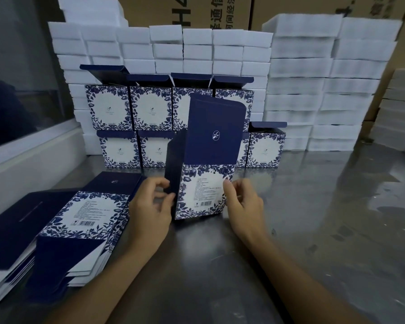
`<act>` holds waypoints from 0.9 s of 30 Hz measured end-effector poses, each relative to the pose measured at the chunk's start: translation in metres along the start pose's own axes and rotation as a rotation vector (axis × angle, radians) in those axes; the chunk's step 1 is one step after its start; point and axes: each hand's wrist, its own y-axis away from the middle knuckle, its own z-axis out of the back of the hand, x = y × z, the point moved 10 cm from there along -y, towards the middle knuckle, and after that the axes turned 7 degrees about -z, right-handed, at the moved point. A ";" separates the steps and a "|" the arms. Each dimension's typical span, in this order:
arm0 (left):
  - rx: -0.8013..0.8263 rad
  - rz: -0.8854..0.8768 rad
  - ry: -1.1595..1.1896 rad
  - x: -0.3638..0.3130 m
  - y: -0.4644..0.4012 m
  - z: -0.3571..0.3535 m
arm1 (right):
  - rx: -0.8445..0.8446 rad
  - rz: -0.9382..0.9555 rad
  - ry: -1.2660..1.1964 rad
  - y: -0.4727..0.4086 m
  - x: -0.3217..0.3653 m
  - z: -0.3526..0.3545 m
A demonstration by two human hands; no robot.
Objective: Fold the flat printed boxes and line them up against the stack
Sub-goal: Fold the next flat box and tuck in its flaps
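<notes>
L fingers: left hand (150, 202) at the box's left edge; thumb + fingertips curled, pinching the dark side flap of the box in hand (202, 190). Contact at the flap edge slightly blurred.
R fingers: right hand (240, 202) at the box's right edge; thumb lies on the printed front near the corner, other fingers curled behind. Reads as a light grip; back-side contact hidden.
Box in hand: stands upright on the steel table (313, 230), between the two hands, partly opened from flat. Long axis vertical; navy lid flap w/ logo points up, barcode panel faces the person.
Key relation: box sits directly between the fingers, both hands equally near, one per vertical edge. Judgement: squaring the tube needs both edges pushed inward; bottom flaps not yet seen closed.
Flat pile: flat box pile (80, 220) lies to the left, just beside the L forearm, long axis running away from the person.
Folded rows: folded boxes (150, 106) stand in two tiers behind the box in hand, lids open, backs against the foam block stack (220, 50).
Placement gap: lower tier partly hidden by the held box; can't tell which slot is free.
Risk: judged low; thin card could crease if pinched off-score.
</notes>
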 end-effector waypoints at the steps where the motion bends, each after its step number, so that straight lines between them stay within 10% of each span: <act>1: 0.001 0.020 0.004 0.001 0.000 0.000 | 0.015 -0.006 -0.004 0.000 -0.001 -0.001; 10: 0.234 0.299 0.025 0.022 0.012 -0.022 | 0.278 -0.046 -0.237 -0.001 -0.007 -0.028; 14: 0.298 0.166 0.052 0.004 0.007 -0.027 | 0.494 -0.146 -0.466 0.008 -0.001 -0.051; 20: 0.435 0.072 0.092 -0.013 0.012 -0.034 | 0.432 -0.363 -0.700 0.002 -0.013 -0.045; 27: 0.230 -0.246 -0.263 -0.029 0.005 -0.018 | 0.030 -0.428 -0.465 -0.010 -0.025 -0.005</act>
